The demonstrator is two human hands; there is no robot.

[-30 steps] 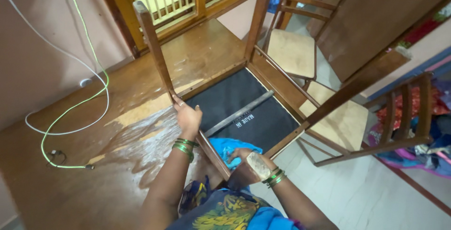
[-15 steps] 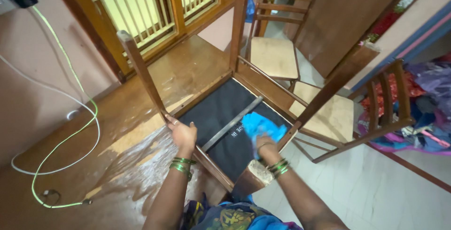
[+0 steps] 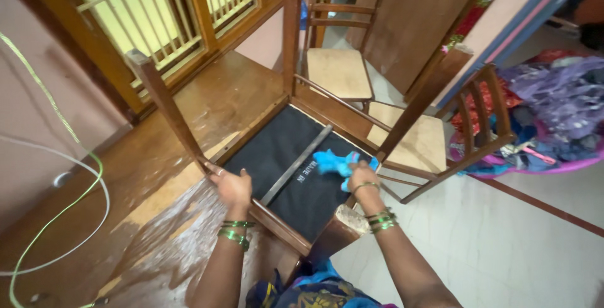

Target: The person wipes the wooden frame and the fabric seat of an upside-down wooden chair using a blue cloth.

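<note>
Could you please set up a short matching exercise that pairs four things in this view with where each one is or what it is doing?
Things:
1. left hand
2. right hand
3. blue cloth
4. green cable

Places or states:
A. pressed on the black underside of the upturned chair
B. lying in a loop on the wooden table top
C. gripping the chair frame at the base of a leg
D. holding the cloth against the seat bottom

Pairs: 1-C, 2-D, 3-A, 4-B
</note>
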